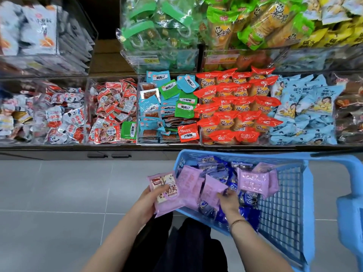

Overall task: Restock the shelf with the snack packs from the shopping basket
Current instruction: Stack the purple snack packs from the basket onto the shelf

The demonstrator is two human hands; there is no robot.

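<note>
While I'm in the pick step, head view: left hand [151, 201] has its fingers and thumb curled round one purple pack [167, 195], held just outside the near-left rim of the shopping basket [306, 193]. Right hand [228, 201] is down inside the basket with its fingertips on the corner of a second purple pack [211, 190]; can't tell if the pinch is closed. Spare purple packs [253, 181] lie just beyond and right of those fingertips, and dark blue packs [247, 214] lie under and beside them. The shelf [59, 150] sits well ahead of both hands, past the basket's far rim. I see no purple stock in any bin, so the destination is unclear. Next, my call: firm up the pinch, lift clear of the basket wall, find a matching or spare bin, drop both in.
</note>
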